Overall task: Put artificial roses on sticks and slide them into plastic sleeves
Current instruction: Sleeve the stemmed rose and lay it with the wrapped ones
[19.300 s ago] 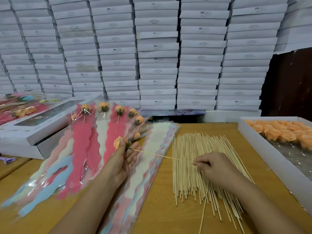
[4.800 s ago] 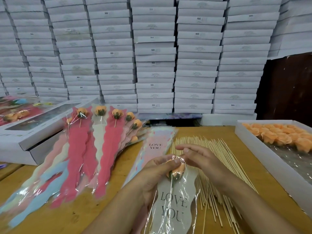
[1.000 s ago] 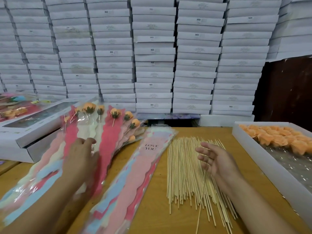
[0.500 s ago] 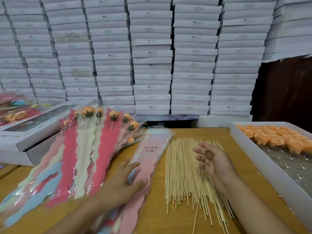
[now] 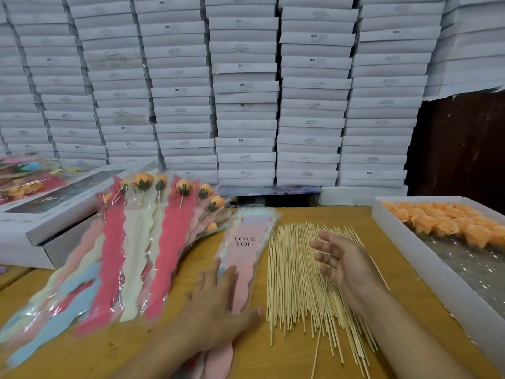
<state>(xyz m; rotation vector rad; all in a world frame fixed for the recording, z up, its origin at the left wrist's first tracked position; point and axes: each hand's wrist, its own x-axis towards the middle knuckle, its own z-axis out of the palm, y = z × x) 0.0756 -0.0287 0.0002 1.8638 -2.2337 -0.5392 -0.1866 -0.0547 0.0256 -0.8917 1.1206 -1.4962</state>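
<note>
A stack of empty plastic sleeves (image 5: 247,242), the top one pink and printed "LOVE YOU", lies in the middle of the wooden table (image 5: 388,274). My left hand (image 5: 218,302) rests flat on its lower part with fingers spread. To the right lies a pile of thin wooden sticks (image 5: 295,274). My right hand (image 5: 344,261) hovers over the sticks, fingers relaxed, holding nothing. Finished sleeved roses (image 5: 142,242) are fanned out at the left. A white box (image 5: 404,239) at the right holds several loose orange roses (image 5: 451,222).
A wall of stacked white cartons (image 5: 246,91) fills the background. Flat white window boxes (image 5: 54,209) stand at the left under the tops of the finished roses. A dark brown panel (image 5: 464,143) is at the back right.
My left hand has moved right, from the fanned finished roses onto the stack of empty sleeves. My right hand has stayed over the sticks.
</note>
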